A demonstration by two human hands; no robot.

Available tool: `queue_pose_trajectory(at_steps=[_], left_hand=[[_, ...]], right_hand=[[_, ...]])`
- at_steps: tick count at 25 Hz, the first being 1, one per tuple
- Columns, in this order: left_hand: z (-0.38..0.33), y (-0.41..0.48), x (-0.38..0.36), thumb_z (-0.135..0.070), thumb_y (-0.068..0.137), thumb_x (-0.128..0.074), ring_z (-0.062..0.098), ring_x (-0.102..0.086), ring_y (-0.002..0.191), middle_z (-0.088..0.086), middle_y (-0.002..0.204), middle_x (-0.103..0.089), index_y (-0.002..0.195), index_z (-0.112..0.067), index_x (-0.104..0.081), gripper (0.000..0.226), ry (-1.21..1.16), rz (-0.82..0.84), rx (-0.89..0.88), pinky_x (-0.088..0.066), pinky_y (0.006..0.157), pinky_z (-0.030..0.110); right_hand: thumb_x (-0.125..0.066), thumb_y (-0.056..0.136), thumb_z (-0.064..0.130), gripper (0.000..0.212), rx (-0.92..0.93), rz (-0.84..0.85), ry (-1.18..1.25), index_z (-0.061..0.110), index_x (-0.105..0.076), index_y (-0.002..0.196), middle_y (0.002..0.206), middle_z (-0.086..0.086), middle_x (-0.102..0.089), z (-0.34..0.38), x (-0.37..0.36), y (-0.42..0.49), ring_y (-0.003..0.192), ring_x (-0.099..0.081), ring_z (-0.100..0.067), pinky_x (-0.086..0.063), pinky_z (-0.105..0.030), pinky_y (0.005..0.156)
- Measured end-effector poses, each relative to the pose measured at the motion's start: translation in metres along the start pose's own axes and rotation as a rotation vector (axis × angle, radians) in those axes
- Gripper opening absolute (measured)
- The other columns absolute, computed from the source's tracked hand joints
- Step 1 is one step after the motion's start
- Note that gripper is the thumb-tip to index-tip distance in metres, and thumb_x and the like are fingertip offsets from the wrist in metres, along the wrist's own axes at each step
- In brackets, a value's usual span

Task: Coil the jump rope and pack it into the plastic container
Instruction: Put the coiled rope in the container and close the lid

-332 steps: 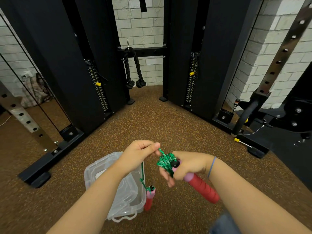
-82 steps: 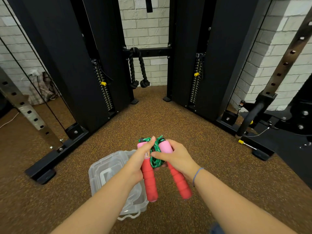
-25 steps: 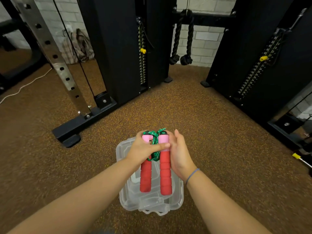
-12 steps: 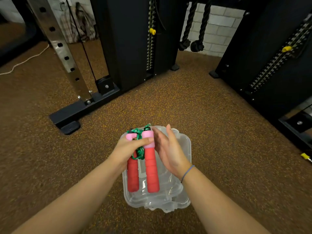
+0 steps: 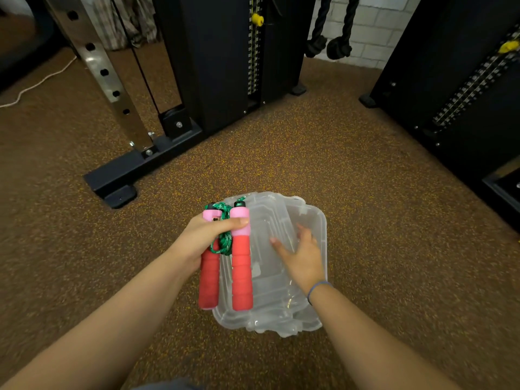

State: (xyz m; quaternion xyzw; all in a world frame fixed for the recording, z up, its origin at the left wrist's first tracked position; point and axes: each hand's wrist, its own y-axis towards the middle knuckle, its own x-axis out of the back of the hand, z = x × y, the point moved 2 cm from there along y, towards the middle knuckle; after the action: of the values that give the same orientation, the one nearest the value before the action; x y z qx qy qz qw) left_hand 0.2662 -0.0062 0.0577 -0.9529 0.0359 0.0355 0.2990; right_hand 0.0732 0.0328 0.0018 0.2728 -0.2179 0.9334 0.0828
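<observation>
The left hand [image 5: 205,237] is clamped round the jump rope [image 5: 241,277], the one with red foam handles and pink caps. The thumb lies across the front and both handles are pinned side by side, their red ends pointing back toward the person. The rope's green-and-white cord [image 5: 225,243] is bunched in a tight wad between the handles, right under that thumb. The bundle sits over the left edge of the clear plastic container [image 5: 320,229], outside it rather than in it; whether the handle ends touch the rim, I can't tell. The right hand [image 5: 305,258] is spread, fingers straight, palm down, gripping nothing. It rests on or just over the clear plastic lid [image 5: 267,220] lying across the top of the container, and a thin blue band [image 5: 318,287] circles that wrist. The container stands on the brown speckled rubber floor [image 5: 365,192]. Beyond it rises the black cable machine frame [image 5: 225,66], with a holed steel upright [image 5: 107,80] to its left and a black knotted rope attachment [image 5: 337,46] hanging at the back by the white brick wall.
</observation>
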Motion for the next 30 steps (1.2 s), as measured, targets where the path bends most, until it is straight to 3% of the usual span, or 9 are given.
queue_pose_trajectory(at_steps=[3, 6, 10, 13, 17, 19, 25, 28, 30], left_hand=[[-0.004, -0.002, -0.002, -0.017, 0.063, -0.082, 0.024, -0.065, 0.068, 0.013, 0.084, -0.069, 0.087, -0.012, -0.065, 0.029, 0.016, -0.021, -0.024, -0.054, 0.069, 0.034], [-0.007, -0.003, -0.001, -0.011, 0.071, -0.076, 0.021, -0.067, 0.061, 0.010, 0.076, -0.070, 0.078, -0.016, -0.064, 0.014, 0.000, -0.055, -0.045, -0.057, 0.063, 0.032], [-0.015, -0.005, -0.001, -0.015, 0.068, -0.079, 0.021, -0.068, 0.063, 0.010, 0.079, -0.072, 0.086, -0.015, -0.064, 0.024, 0.031, -0.069, -0.043, -0.058, 0.062, 0.032], [-0.029, -0.008, -0.012, -0.012, 0.073, -0.075, 0.014, -0.067, 0.052, 0.004, 0.069, -0.071, 0.081, -0.016, -0.062, 0.016, 0.056, -0.054, -0.070, -0.055, 0.049, 0.023], [-0.046, 0.012, -0.023, -0.028, 0.060, -0.083, 0.016, -0.065, 0.073, 0.005, 0.093, -0.067, 0.109, -0.017, -0.056, 0.057, 0.124, -0.067, -0.059, -0.052, 0.064, 0.027], [-0.043, 0.027, -0.034, -0.032, 0.055, -0.084, 0.018, -0.064, 0.074, 0.007, 0.096, -0.067, 0.113, -0.015, -0.057, 0.067, 0.176, -0.065, -0.018, -0.053, 0.066, 0.029], [0.000, 0.065, -0.090, -0.029, 0.049, -0.088, 0.024, -0.065, 0.073, 0.011, 0.092, -0.068, 0.091, -0.016, -0.062, 0.051, 0.299, -0.023, 0.112, -0.058, 0.068, 0.035], [0.033, 0.088, -0.111, -0.029, 0.044, -0.088, 0.025, -0.067, 0.085, 0.010, 0.099, -0.068, 0.096, -0.015, -0.063, 0.059, 0.329, -0.051, 0.154, -0.057, 0.079, 0.039], [0.060, 0.103, -0.118, -0.022, 0.058, -0.085, 0.021, -0.061, 0.089, 0.009, 0.099, -0.063, 0.106, -0.008, -0.063, 0.054, 0.376, -0.079, 0.155, -0.050, 0.080, 0.031]], right_hand=[[-0.075, 0.074, 0.044, 0.087, -0.003, 0.038, -0.120, 0.013, -0.029, 0.141, 0.140, -0.011, -0.042, -0.001, -0.006, -0.001, 0.123, -0.049, -0.031, -0.044, -0.038, 0.096], [-0.068, 0.082, 0.038, 0.075, -0.013, 0.049, -0.146, 0.010, -0.029, 0.140, 0.130, -0.018, -0.052, -0.003, -0.010, 0.005, 0.116, -0.054, -0.036, -0.048, -0.043, 0.094], [-0.061, 0.088, 0.035, 0.065, 0.019, 0.054, -0.130, 0.010, -0.029, 0.139, 0.126, -0.020, -0.055, -0.007, -0.005, 0.006, 0.110, -0.057, -0.038, -0.051, -0.043, 0.090], [-0.059, 0.089, 0.030, 0.065, 0.103, -0.023, -0.102, 0.014, -0.029, 0.144, 0.124, -0.017, -0.057, -0.009, 0.020, 0.006, 0.108, -0.059, -0.036, -0.049, -0.036, 0.088], [-0.060, 0.088, 0.032, 0.063, 0.122, -0.252, -0.035, 0.011, -0.035, 0.142, 0.125, -0.018, -0.059, -0.015, 0.072, 0.014, 0.110, -0.059, -0.035, -0.049, -0.043, 0.095], [-0.058, 0.089, 0.034, 0.059, 0.075, -0.314, 0.008, 0.010, -0.037, 0.139, 0.122, -0.018, -0.061, -0.022, 0.100, 0.017, 0.108, -0.061, -0.035, -0.050, -0.046, 0.095], [-0.055, 0.091, 0.040, 0.056, -0.039, -0.412, 0.142, 0.013, -0.042, 0.138, 0.123, -0.012, -0.062, -0.046, 0.160, 0.014, 0.111, -0.059, -0.029, -0.048, -0.035, 0.092], [-0.056, 0.090, 0.039, 0.038, -0.027, -0.432, 0.203, 0.024, -0.054, 0.124, 0.107, 0.003, -0.066, -0.053, 0.173, 0.007, 0.099, -0.062, -0.018, -0.049, -0.033, 0.087], [-0.057, 0.089, 0.041, 0.045, -0.017, -0.420, 0.205, 0.026, -0.051, 0.130, 0.118, 0.004, -0.064, -0.057, 0.174, 0.003, 0.107, -0.060, -0.016, -0.048, -0.032, 0.093]])
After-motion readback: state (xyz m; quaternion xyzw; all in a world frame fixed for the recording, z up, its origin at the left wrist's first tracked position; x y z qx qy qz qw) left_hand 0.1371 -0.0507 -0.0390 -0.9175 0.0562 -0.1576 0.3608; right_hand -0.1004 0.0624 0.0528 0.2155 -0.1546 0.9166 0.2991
